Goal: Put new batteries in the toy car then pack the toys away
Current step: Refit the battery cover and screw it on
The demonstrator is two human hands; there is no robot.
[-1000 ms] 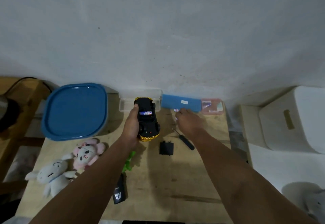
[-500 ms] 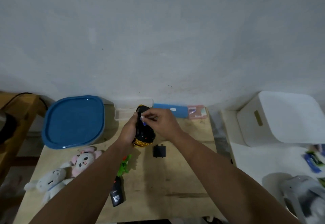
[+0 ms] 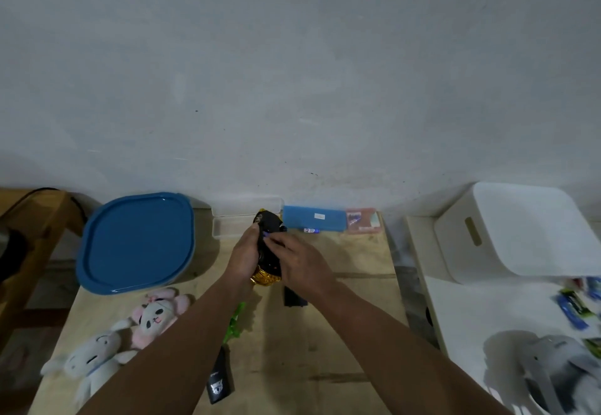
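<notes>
1. We find the left hand (image 3: 243, 256) wrapped around the side of the toy car (image 3: 268, 245), fingers curled tight on its body; the car is held underside up above the far middle of the wooden table (image 3: 354, 326).
2. The right hand (image 3: 300, 266) lies over the car's underside, fingertips (image 3: 267, 235) pinched close on what appears to be a small blue-ended battery, though blur prevents certainty.
3. We count one further battery (image 3: 311, 230) lying on the table just before the blue box (image 3: 313, 218); one flat black cover (image 3: 294, 299) partly hidden under the right wrist.
4. We count two plush toys, soft and fuzzy: one pink rabbit (image 3: 159, 312), one white rabbit (image 3: 92, 361), touching at the table's left.
5. One rounded blue plastic lid (image 3: 136, 242), glossy; one clear plastic case (image 3: 232, 219), open; one green toy (image 3: 235, 323) and one black remote (image 3: 220, 379), both partly covered by the left forearm.
</notes>
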